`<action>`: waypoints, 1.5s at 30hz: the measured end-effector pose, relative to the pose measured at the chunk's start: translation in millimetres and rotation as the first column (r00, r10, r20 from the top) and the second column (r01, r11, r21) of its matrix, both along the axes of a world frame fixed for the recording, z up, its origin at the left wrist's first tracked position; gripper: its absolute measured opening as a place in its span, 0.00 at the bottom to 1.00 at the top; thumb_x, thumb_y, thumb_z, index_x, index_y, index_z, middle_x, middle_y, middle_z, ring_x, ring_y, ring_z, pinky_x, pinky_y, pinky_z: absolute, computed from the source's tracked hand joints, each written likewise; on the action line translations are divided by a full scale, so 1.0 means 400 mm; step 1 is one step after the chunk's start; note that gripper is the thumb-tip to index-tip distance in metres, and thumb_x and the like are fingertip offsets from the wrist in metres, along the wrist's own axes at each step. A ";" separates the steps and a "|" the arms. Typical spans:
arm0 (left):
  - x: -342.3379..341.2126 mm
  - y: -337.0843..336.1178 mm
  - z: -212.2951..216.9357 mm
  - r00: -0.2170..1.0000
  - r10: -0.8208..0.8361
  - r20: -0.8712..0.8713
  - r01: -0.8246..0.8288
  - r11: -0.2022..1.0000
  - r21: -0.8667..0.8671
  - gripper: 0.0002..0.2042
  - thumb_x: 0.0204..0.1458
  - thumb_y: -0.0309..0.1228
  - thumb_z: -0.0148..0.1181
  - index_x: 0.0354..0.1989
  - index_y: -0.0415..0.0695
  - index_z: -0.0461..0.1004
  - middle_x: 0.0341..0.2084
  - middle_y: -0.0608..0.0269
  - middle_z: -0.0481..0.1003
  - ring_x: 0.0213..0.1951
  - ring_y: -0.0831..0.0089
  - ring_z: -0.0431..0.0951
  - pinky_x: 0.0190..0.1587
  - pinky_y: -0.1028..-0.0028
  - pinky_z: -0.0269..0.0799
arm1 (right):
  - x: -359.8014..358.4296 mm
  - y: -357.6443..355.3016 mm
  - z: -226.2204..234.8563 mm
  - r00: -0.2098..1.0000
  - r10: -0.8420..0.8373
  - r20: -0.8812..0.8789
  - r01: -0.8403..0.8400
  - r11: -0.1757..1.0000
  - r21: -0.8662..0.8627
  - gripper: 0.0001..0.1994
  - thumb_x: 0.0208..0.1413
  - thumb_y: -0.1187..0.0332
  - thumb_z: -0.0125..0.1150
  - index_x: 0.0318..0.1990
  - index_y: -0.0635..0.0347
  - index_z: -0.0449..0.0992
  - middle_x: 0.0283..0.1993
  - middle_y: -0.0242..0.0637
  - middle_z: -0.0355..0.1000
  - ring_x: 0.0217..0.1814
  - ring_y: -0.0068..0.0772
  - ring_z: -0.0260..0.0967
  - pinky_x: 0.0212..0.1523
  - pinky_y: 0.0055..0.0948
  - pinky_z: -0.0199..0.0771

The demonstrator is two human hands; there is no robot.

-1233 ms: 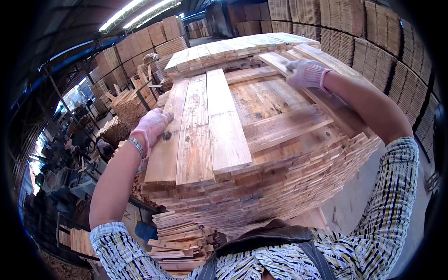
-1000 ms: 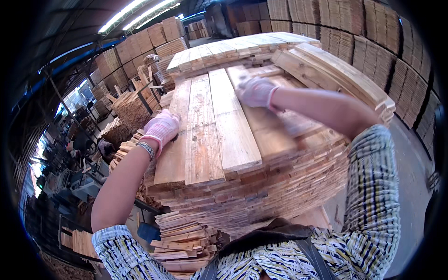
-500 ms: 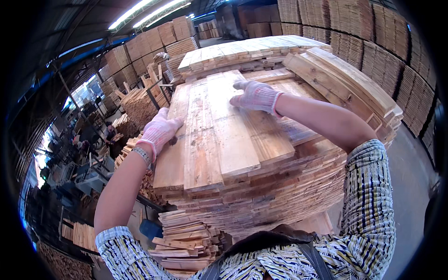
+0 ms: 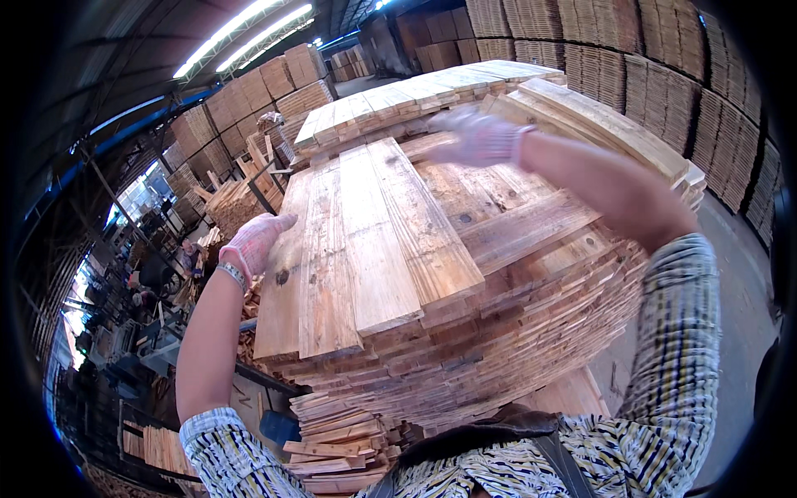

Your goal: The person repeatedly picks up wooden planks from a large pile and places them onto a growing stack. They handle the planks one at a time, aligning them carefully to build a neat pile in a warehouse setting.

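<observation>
A tall stack of thin wooden boards [image 4: 465, 332] fills the middle of the view, its top layer made of several long planks [image 4: 365, 241] laid side by side. My left hand [image 4: 251, 243], in a pale knit glove, rests flat against the left edge of the outermost plank with fingers extended. My right hand [image 4: 477, 137], also gloved and blurred by motion, hovers over the far end of the stack with fingers spread and nothing in it.
A second layered pile of planks [image 4: 415, 100] lies just behind the stack, and slanted boards [image 4: 598, 124] lean at its right. Walls of stacked timber [image 4: 664, 58] line the back and right. Loose offcuts [image 4: 332, 440] sit below; machinery [image 4: 149, 332] stands at the left.
My right hand swung from the far right of the stack to the planks' middle, then reached toward the far end. My left hand stayed at the left edge. The view tilted slightly.
</observation>
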State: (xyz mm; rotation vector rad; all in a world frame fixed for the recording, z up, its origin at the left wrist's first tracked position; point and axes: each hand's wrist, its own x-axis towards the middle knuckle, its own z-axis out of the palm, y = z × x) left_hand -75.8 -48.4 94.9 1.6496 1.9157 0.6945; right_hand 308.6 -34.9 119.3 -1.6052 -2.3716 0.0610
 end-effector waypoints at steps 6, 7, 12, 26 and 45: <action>0.048 0.086 0.004 0.971 -0.019 -0.240 0.029 0.999 0.039 0.30 0.53 0.49 0.61 0.51 0.31 0.74 0.48 0.50 0.77 0.52 0.63 0.75 0.56 0.67 0.67 | 0.290 -0.042 -0.055 0.675 -0.504 0.539 0.500 0.850 0.168 0.38 0.46 0.54 0.64 0.66 0.52 0.63 0.61 0.58 0.64 0.64 0.50 0.64 0.61 0.45 0.68; 0.062 0.096 -0.015 0.959 -0.008 -0.282 0.015 1.000 0.024 0.30 0.53 0.50 0.61 0.51 0.31 0.74 0.48 0.49 0.77 0.53 0.61 0.76 0.56 0.66 0.67 | 0.300 -0.023 -0.067 0.688 -0.490 0.536 0.495 0.856 0.147 0.37 0.46 0.55 0.64 0.66 0.52 0.63 0.61 0.58 0.65 0.64 0.50 0.64 0.61 0.45 0.68; 0.059 0.124 -0.001 0.902 -0.014 -0.432 0.054 0.995 0.079 0.33 0.51 0.53 0.59 0.51 0.31 0.74 0.51 0.42 0.75 0.56 0.52 0.74 0.57 0.64 0.67 | 0.338 -0.037 -0.005 0.804 -0.470 0.364 0.417 0.882 0.219 0.25 0.49 0.62 0.53 0.55 0.60 0.74 0.45 0.51 0.78 0.44 0.46 0.78 0.42 0.41 0.80; 0.049 0.171 -0.069 0.762 0.059 -0.645 -0.047 0.998 0.036 0.35 0.59 0.54 0.37 0.62 0.34 0.62 0.60 0.34 0.66 0.63 0.47 0.66 0.65 0.60 0.58 | 0.236 -0.060 -0.038 0.871 -0.385 0.306 0.385 0.921 0.064 0.28 0.58 0.49 0.52 0.61 0.53 0.70 0.52 0.54 0.73 0.54 0.42 0.73 0.52 0.42 0.74; 0.112 0.111 -0.045 0.735 0.155 -0.660 -0.193 0.981 0.015 0.38 0.60 0.57 0.33 0.66 0.35 0.56 0.61 0.35 0.65 0.64 0.47 0.65 0.66 0.59 0.57 | 0.213 -0.016 -0.050 0.989 -0.120 -0.081 0.119 0.993 -0.023 0.29 0.64 0.44 0.41 0.58 0.56 0.73 0.48 0.49 0.76 0.50 0.52 0.74 0.56 0.46 0.70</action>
